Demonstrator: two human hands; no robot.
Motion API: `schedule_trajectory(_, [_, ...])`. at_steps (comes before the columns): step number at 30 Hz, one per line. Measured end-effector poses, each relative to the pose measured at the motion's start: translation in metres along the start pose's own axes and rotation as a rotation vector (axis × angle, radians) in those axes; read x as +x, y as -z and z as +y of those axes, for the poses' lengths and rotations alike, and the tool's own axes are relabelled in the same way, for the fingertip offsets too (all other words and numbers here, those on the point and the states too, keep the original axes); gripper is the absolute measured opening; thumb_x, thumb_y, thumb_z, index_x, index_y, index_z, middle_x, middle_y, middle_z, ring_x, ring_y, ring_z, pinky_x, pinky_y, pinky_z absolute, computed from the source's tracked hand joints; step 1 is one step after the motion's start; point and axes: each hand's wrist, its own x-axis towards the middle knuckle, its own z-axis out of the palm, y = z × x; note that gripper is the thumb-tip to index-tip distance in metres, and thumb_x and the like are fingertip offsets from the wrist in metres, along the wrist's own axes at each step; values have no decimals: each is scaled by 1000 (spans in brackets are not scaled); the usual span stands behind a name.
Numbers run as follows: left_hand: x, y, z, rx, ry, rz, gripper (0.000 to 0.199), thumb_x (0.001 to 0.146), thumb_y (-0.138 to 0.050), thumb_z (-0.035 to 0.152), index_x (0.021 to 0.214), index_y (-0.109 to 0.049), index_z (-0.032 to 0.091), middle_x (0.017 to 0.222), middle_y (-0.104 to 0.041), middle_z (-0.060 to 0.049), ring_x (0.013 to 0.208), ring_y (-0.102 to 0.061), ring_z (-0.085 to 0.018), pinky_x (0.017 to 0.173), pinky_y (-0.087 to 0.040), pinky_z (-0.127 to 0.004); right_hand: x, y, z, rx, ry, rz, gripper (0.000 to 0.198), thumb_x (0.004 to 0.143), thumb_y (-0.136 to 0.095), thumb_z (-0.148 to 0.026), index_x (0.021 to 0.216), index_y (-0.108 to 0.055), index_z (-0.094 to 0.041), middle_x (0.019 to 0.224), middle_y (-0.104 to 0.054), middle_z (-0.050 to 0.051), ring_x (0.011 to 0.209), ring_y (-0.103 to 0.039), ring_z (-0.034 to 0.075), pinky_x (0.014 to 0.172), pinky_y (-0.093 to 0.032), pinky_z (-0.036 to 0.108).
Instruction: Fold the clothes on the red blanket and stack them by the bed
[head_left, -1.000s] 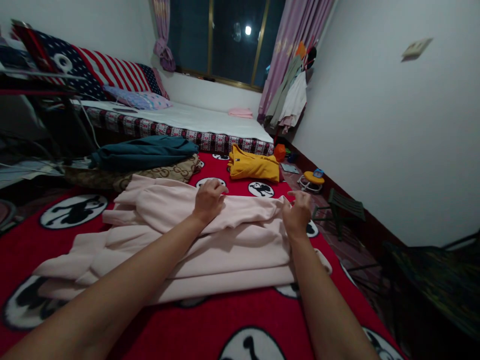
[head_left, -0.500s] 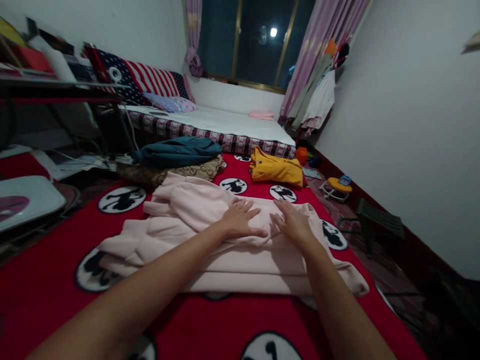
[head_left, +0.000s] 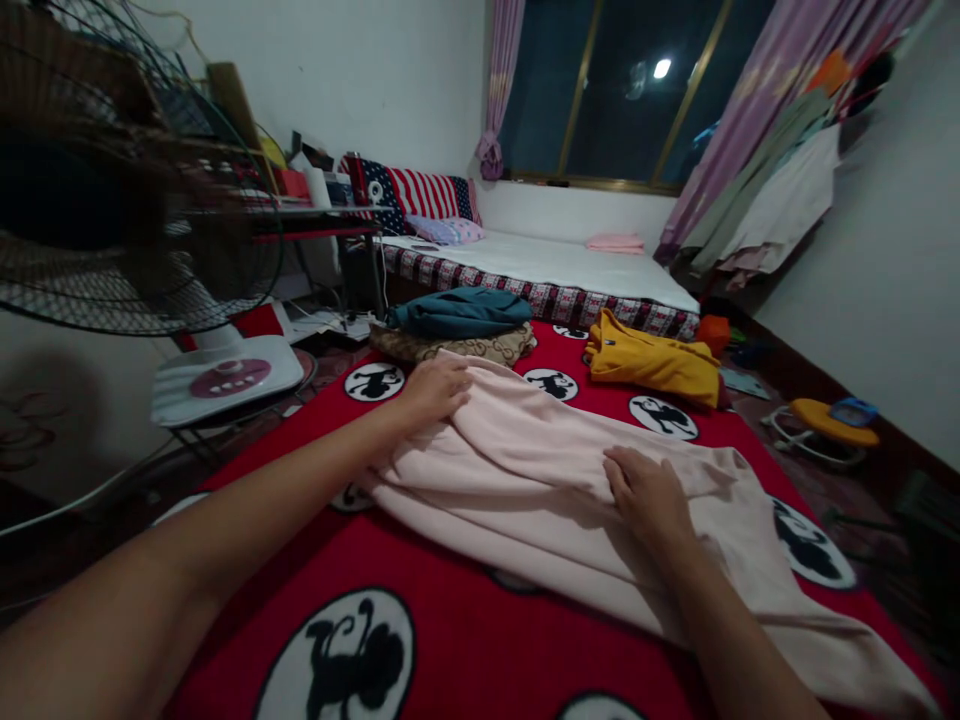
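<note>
A pale pink garment (head_left: 525, 450) lies in long, loose folds across the red blanket (head_left: 480, 640). My left hand (head_left: 433, 392) is at its far left end, fingers closed over the gathered cloth. Toward the middle right, my right hand (head_left: 654, 500) rests on top of the garment with fingers slightly bent and no fold visibly held. The cloth's right part spreads under my right forearm to the blanket's right edge. Whether it has sleeves or a hem under my left hand is hidden.
Beyond the garment lie a folded teal garment (head_left: 461, 312) on a brown patterned cloth (head_left: 487, 347), and a folded yellow garment (head_left: 652, 362). A standing fan (head_left: 225, 378) is close on the left. A yellow-topped stool (head_left: 829, 422) stands at right; a bed (head_left: 525, 252) is behind.
My left hand has gone from the garment's middle to its left end, and the cloth there is drawn together and narrower. My right hand remains on the cloth. The view has turned left.
</note>
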Motion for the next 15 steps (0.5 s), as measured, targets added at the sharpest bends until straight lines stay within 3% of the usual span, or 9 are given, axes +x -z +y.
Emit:
schedule_trajectory(3, [-9, 13, -22, -95, 124, -8, 33, 79, -63, 31, 109, -72, 21, 116, -68, -7, 106, -63, -24, 93, -48, -34, -3, 5, -23, 221, 224, 92, 33, 95, -45, -39, 112, -65, -20, 122, -67, 11, 114, -60, 26, 108, -33, 54])
schedule_trajectory(6, [-17, 12, -32, -250, 222, 14, 44, 74, -68, 32, 116, -70, 20, 101, -72, -5, 87, -66, -20, 77, -51, -28, -9, 1, -47, 257, 414, 42, 34, 89, -57, -38, 118, -62, -22, 130, -62, 10, 118, -57, 26, 105, -38, 51])
schedule_trajectory(11, [-21, 3, -31, -418, 319, 70, 40, 67, -71, 29, 105, -73, 17, 80, -73, -1, 72, -65, -17, 67, -49, -24, -13, -13, -60, 185, 457, 37, 22, 88, -57, -21, 108, -65, -25, 123, -67, 5, 116, -58, 24, 105, -36, 50])
schedule_trajectory(15, [-19, 10, -29, -399, 282, 74, 26, 70, -68, 29, 92, -75, 15, 71, -71, -2, 66, -63, -16, 63, -46, -23, -15, -13, -57, 206, 485, 92, 20, 89, -55, -22, 106, -65, -23, 122, -67, 6, 115, -59, 23, 105, -36, 47])
